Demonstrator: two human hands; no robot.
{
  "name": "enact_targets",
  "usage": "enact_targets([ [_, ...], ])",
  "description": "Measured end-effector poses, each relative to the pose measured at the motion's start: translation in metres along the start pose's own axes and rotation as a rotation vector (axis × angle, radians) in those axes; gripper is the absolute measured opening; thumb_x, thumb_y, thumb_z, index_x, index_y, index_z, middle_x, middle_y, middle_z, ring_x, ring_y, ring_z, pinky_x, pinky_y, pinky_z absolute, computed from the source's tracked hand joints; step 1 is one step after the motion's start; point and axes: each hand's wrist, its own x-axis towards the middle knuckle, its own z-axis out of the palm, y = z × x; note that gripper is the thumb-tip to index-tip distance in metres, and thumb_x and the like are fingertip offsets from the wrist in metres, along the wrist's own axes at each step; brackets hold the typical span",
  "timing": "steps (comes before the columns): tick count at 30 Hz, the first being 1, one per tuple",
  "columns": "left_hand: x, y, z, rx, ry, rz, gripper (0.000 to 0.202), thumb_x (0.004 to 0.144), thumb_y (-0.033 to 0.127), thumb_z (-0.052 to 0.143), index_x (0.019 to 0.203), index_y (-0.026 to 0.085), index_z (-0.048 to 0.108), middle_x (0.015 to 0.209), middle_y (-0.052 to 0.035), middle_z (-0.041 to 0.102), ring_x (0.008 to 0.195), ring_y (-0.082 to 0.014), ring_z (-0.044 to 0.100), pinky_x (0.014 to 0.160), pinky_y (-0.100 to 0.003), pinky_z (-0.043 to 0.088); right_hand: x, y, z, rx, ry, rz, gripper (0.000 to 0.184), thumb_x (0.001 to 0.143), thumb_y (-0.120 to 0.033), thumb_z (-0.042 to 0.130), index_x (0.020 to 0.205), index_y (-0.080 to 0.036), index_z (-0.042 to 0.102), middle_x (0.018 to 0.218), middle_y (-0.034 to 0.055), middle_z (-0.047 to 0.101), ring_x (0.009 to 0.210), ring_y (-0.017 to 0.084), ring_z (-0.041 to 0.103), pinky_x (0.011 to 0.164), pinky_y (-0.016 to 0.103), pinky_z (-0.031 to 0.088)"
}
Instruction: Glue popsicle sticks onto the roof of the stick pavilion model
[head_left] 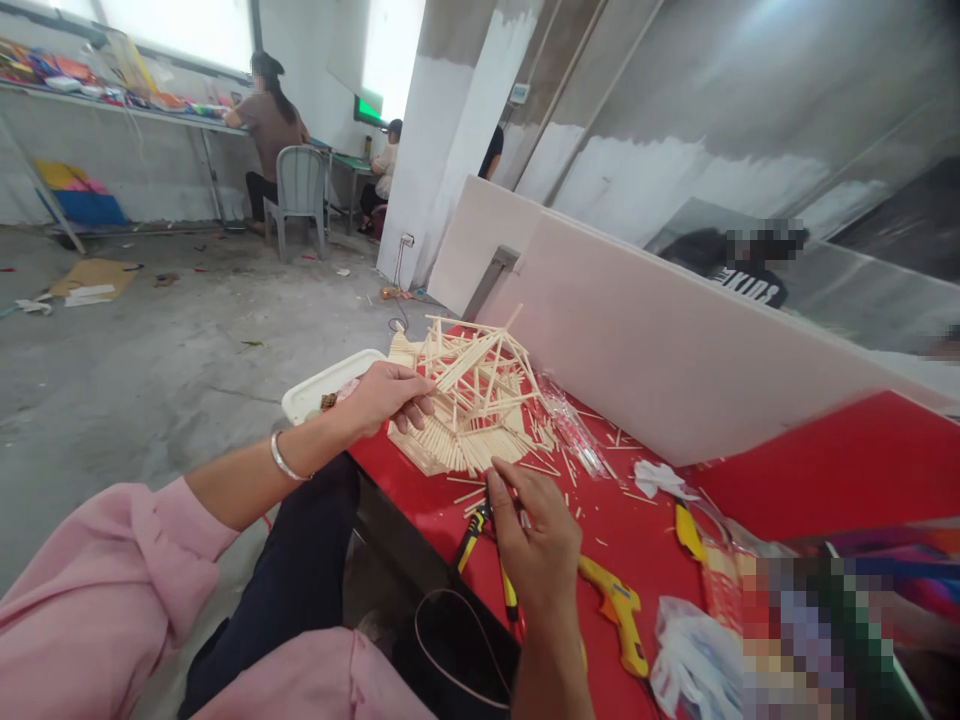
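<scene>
A model built of thin wooden sticks (487, 385) stands on the red tabletop, with a slatted base and a sloping frame on top. My left hand (394, 395) is closed at its left side, thumb and finger pinching the edge of a slatted stick panel. My right hand (536, 525) hovers in front of the model with thumb and forefinger nearly together; whatever is between them is too small to make out. Pliers with yellow and black handles (470, 540) lie below that hand, partly hidden by it. Right of it lies a yellow glue gun (619, 610).
Loose sticks, a clear plastic packet (574, 425) and white crumpled tissue (656, 478) lie around the model. A white tray (304, 395) sits at the left edge. Behind rises a pale board (600, 320). A plastic bag (694, 660) is at right. People sit farther off.
</scene>
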Motion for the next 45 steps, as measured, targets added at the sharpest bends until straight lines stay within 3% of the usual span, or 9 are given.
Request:
enact_targets([
  [4,-0.001,0.005,0.001,-0.007,-0.004,-0.048,0.017,0.078,0.022,0.065,0.065,0.010,0.067,0.060,-0.0042,0.069,0.040,-0.0098,0.058,0.033,-0.019,0.041,0.017,-0.010,0.007,-0.020,-0.003,-0.111,0.019,0.092,-0.025,0.059,0.107,-0.023,0.070,0.098,0.0065,0.072,0.091,0.019,0.066,0.084,0.036,0.053],
  [12,0.000,0.013,0.002,-0.037,-0.018,-0.107,0.019,0.078,0.014,0.060,0.060,0.010,0.064,0.057,-0.0036,0.068,0.037,-0.0080,0.055,0.034,-0.018,0.042,0.014,-0.009,0.009,0.006,-0.032,-0.120,0.019,0.092,-0.023,0.059,0.108,-0.022,0.069,0.098,0.0056,0.072,0.093,0.018,0.065,0.084,0.034,0.052],
  [28,0.005,0.005,-0.003,-0.045,-0.056,-0.051,0.018,0.075,0.026,0.071,0.065,0.013,0.065,0.062,-0.0046,0.069,0.043,-0.0090,0.058,0.037,-0.018,0.044,0.004,-0.003,0.008,0.019,-0.041,-0.067,0.019,0.092,-0.026,0.059,0.107,-0.024,0.071,0.097,0.0060,0.073,0.091,0.019,0.067,0.083,0.036,0.053],
  [45,0.003,0.009,-0.001,-0.005,-0.016,-0.045,0.019,0.081,0.025,0.069,0.068,0.012,0.064,0.058,-0.0022,0.067,0.042,-0.0088,0.058,0.037,-0.018,0.042,-0.002,-0.003,0.009,0.020,-0.062,-0.057,0.018,0.092,-0.024,0.060,0.105,-0.024,0.071,0.098,0.0054,0.073,0.092,0.019,0.067,0.083,0.035,0.053],
])
